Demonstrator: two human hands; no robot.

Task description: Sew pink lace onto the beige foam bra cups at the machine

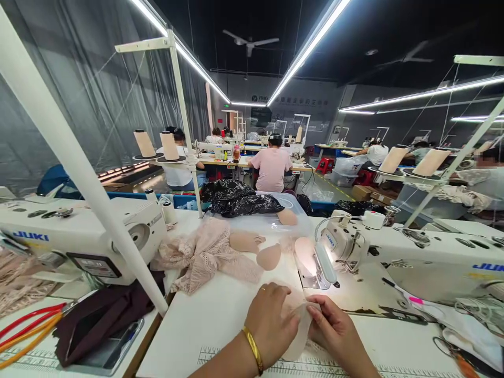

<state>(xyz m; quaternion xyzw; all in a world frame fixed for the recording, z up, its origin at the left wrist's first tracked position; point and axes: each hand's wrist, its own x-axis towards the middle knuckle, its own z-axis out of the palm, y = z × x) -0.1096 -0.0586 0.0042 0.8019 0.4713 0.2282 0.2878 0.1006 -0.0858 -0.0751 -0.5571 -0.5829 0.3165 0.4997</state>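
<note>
Above the white table, my left hand (271,323) has its fingers curled over a thin, sheer beige fabric piece (300,336). My right hand (333,325) pinches the same piece by its upper right edge, thumb against forefinger. Parts of the fabric are hidden behind my fingers. Just beyond my hands lies a beige bra cup (269,257), and another cup (305,253) rests beside the lit sewing machine head (342,241). A crumpled heap of beige lace (208,257) spreads to the left of the cups.
A second sewing machine (79,231) stands at left, near a dark cloth (102,325) and red-and-orange-handled scissors (31,331). A thread stand pole (79,157) crosses the left side. Black plastic bags (240,199) lie beyond the table. Co-workers sit farther back.
</note>
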